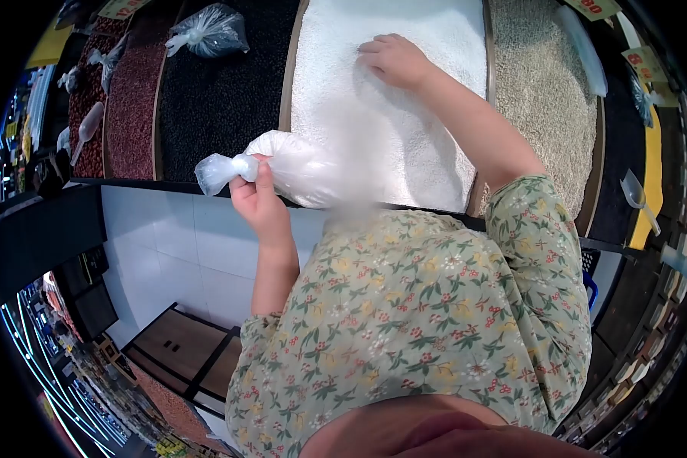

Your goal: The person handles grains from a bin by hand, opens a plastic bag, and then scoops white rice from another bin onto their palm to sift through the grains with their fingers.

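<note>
My left hand (256, 195) pinches the knotted neck of a clear plastic bag (301, 169) filled with white grains, held at the front edge of the bins. The bag lies tilted on its side, and a blurred patch hides its right end. My right hand (395, 61) rests on the white grains (389, 23) in the middle bin, its fingers bent and apart at the surface. I see nothing held in it.
Left of the white grains are bins of black beans (221, 91) with a tied bag (210, 30) on top, and red beans (133, 91). Beige grains (542, 99) fill the bin on the right. A clear scoop (635, 191) lies farther right.
</note>
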Motion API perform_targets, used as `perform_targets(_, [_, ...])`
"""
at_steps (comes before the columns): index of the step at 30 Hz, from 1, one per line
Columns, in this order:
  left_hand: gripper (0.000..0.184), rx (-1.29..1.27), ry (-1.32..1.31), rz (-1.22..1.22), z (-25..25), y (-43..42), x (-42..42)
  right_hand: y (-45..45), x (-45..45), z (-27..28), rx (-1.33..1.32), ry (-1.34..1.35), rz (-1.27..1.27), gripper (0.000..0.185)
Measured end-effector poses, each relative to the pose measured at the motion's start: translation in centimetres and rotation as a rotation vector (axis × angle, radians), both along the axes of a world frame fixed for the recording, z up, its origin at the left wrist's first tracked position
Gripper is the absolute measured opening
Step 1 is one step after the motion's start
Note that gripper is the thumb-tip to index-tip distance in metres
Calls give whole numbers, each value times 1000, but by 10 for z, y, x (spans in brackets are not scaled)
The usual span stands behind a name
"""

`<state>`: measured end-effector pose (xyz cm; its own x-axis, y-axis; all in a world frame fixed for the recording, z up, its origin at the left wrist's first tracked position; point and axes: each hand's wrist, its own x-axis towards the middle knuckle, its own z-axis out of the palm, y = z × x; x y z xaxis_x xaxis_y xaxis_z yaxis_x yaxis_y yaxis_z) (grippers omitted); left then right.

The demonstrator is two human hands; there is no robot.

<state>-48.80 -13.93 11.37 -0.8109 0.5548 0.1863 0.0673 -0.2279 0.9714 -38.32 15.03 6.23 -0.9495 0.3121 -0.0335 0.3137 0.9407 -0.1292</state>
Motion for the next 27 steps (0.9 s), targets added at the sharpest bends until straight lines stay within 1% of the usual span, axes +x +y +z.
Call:
perform_targets(1, [10, 12, -2, 19, -1, -1, -1, 0, 3, -5, 0, -1, 1, 30])
perform_targets(3, [10, 17, -11, 22, -3, -5, -4, -2, 8, -17, -27, 258, -13, 27])
perform_targets(4, [10, 26, -18, 24, -3, -6, -5, -11, 12, -13, -25, 257, -13, 27])
perform_targets(6, [10, 26, -31, 26, -4, -10, -3, -51, 33, -3, 59, 140, 117, 33])
perform_targets(8, [10, 32, -42, 27, -4, -12, 2, -102, 55, 21, -383, 95, 0, 35])
perform_targets(9, [10, 24, -49, 27, -4, -13, 2, -116, 61, -4, -299, 64, 226, 41])
perform_targets(10, [10, 15, -53, 27, -4, -14, 2, -139, 71, -2, -34, 56, 346, 48])
perform_targets(11, [10, 19, -50, 22, -4, -15, 3, -152, 75, -1, -405, 87, 214, 50])
perform_targets(13, [9, -30, -63, 8, -5, -18, 7, -171, 81, 4, -802, 52, -20, 50])
perform_targets(14, [9, -31, -59, 1, -5, -19, 9, -171, 83, 0, -802, 58, -25, 50])
perform_targets(16, [9, -51, -69, -11, -5, -21, 13, -165, 84, -18, -652, 105, 166, 50])
perform_targets(17, [9, -48, -63, -14, -5, -21, 16, -160, 84, -27, -647, 111, 164, 50])
perform_targets(20, [9, -70, -79, -5, -2, -24, 23, -149, 80, -60, -204, 225, 450, 42])
perform_targets(21, [9, -73, -86, -14, -2, -26, 23, -144, 77, -57, -199, 229, 452, 42])
perform_targets(23, [9, -74, -90, -21, -4, -28, 24, -132, 73, -52, -190, 67, 504, 35])
perform_targets(24, [9, -91, -88, -18, -5, -28, 26, -123, 72, -54, -185, 70, 506, 35])
perform_targets(26, [10, -105, -86, -14, -6, -28, 27, -104, 66, -58, -54, 200, 456, 30])
perform_targets(27, [10, -101, -84, -15, -6, -28, 27, -92, 63, -58, -52, 201, 459, 30])
